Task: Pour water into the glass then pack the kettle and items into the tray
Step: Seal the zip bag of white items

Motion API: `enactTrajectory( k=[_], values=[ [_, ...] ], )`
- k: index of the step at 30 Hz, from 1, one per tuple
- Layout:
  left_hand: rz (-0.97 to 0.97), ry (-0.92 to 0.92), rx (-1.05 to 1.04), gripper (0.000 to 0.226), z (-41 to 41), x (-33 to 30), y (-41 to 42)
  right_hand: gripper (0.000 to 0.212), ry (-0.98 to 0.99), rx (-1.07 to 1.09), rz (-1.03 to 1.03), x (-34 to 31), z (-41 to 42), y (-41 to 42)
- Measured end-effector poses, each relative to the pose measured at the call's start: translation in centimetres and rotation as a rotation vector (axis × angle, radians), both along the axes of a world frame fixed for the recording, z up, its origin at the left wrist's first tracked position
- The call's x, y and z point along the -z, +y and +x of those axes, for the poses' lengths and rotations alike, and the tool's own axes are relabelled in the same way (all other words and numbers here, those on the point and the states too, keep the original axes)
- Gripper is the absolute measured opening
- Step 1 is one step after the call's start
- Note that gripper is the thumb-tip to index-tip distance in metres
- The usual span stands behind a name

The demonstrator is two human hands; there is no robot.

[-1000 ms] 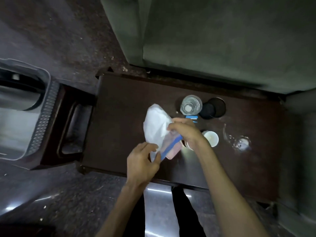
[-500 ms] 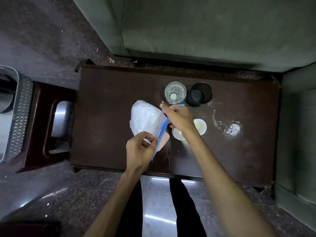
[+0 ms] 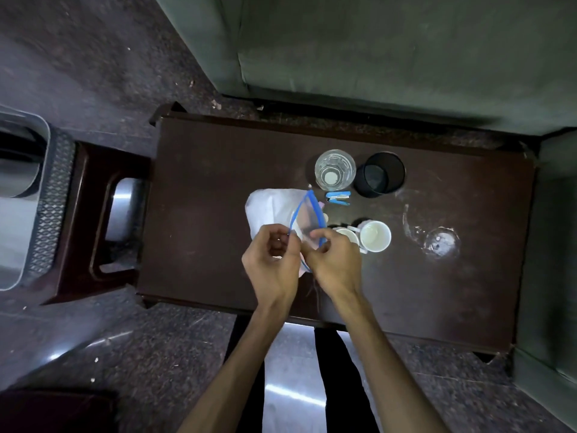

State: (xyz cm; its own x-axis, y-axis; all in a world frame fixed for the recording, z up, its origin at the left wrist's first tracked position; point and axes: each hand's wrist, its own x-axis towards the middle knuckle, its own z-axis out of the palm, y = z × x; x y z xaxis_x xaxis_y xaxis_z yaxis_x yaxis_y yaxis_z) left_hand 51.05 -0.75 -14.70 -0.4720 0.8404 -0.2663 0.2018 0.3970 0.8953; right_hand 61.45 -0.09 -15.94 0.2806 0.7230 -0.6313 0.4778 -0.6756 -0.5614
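Dark wood filled the middle of the frame, a low table (image 3: 218, 214) set against a green sofa (image 3: 390, 51) along the top. At centre both hands worked a clear zip bag (image 3: 307, 215) with a blue seal: the left hand (image 3: 271, 260) pinched one lip of the mouth between thumb and fingertips, and the right hand (image 3: 335, 260) pinched the other lip, the two held a little apart so the mouth gaped. The bag's long axis ran from lower centre up toward the glass, with its white contents bulging to the upper left and its mouth facing up at the camera. Just above the bag stood the glass (image 3: 335, 169), which looked to hold water, so the pouring seemed done. Beside the glass sat a black mesh cup (image 3: 379, 174), below them a small blue stapler (image 3: 338, 197), and right of the hands two white cups (image 3: 374, 235), one partly hidden by the right hand. At the left edge a grey tray (image 3: 50, 207) already appeared to hold a metal kettle (image 3: 18, 170). By my reckoning the packing was partly done, with the bag and the tabletop items left to move across.
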Motion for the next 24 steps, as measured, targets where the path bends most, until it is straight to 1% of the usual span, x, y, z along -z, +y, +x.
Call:
enactTrajectory(
  k=[2,3,6,7,9,10,11,12,14,15,16,17,18,19,20,21,22,24],
  values=[
    [-0.011,-0.048,0.036,0.013,0.3,0.2,-0.3,0.04,-0.033,-0.043,0.034,-0.3,-0.1,0.4],
    [-0.015,-0.065,0.074,0.009,0.4,0.2,-0.4,0.037,-0.009,-0.073,0.043,-0.4,0.0,0.7],
    [-0.013,-0.073,0.134,0.003,0.6,0.1,-0.6,0.024,0.016,-0.163,0.031,-0.4,0.5,2.2],
    [-0.014,-0.082,0.137,0.003,0.6,0.1,-0.6,0.021,0.018,-0.171,0.01,-0.2,0.6,2.6],
    [-0.023,-0.115,0.146,0.004,0.6,0.1,-0.5,0.004,0.046,-0.131,-0.05,0.0,0.7,3.5],
    [-0.031,-0.135,0.158,0.004,0.7,0.0,-0.4,0.02,0.043,-0.102,-0.068,0.3,0.6,3.7],
    [-0.038,-0.158,0.175,0.005,0.7,-0.1,-0.4,0.032,0.028,-0.091,-0.058,0.6,0.6,3.8],
    [-0.041,-0.186,0.193,0.005,0.8,-0.1,-0.4,0.037,0.006,-0.085,-0.054,0.9,0.7,3.9],
    [-0.038,-0.218,0.197,0.004,0.3,0.1,-0.3,0.04,-0.053,-0.118,-0.032,1.2,1.0,3.9],
    [-0.033,-0.22,0.156,0.003,-0.3,0.4,-0.1,0.038,-0.097,-0.147,-0.013,1.2,1.1,4.0],
    [-0.035,-0.218,0.075,0.003,-1.0,0.9,0.1,0.029,-0.147,-0.166,-0.012,1.5,1.3,4.0],
    [-0.055,-0.21,-0.04,0.006,-1.8,1.7,0.4,0.015,-0.185,-0.189,0.005,1.6,1.5,4.0],
    [-0.107,-0.188,-0.157,0.01,-2.8,2.8,0.8,0.011,-0.202,-0.192,0.012,1.6,1.7,4.0],
    [-0.19,-0.158,-0.256,0.014,-3.7,3.9,1.2,0.017,-0.216,-0.189,0.001,1.7,1.8,4.0],
    [-0.292,-0.141,-0.311,0.019,-4.5,5.0,1.6,0.019,-0.189,-0.17,-0.019,1.7,1.8,3.9],
    [-0.389,-0.133,-0.306,0.024,-5.0,6.0,1.9,0.018,-0.125,-0.126,-0.031,1.6,1.8,3.9],
    [-0.461,-0.118,-0.253,0.028,-5.4,7.0,2.0,0.022,-0.032,-0.065,-0.035,1.8,2.0,3.9],
    [-0.525,-0.104,-0.132,0.028,-5.9,8.2,2.3,0.035,0.157,0.061,-0.037,1.8,2.3,4.0]
  ],
)
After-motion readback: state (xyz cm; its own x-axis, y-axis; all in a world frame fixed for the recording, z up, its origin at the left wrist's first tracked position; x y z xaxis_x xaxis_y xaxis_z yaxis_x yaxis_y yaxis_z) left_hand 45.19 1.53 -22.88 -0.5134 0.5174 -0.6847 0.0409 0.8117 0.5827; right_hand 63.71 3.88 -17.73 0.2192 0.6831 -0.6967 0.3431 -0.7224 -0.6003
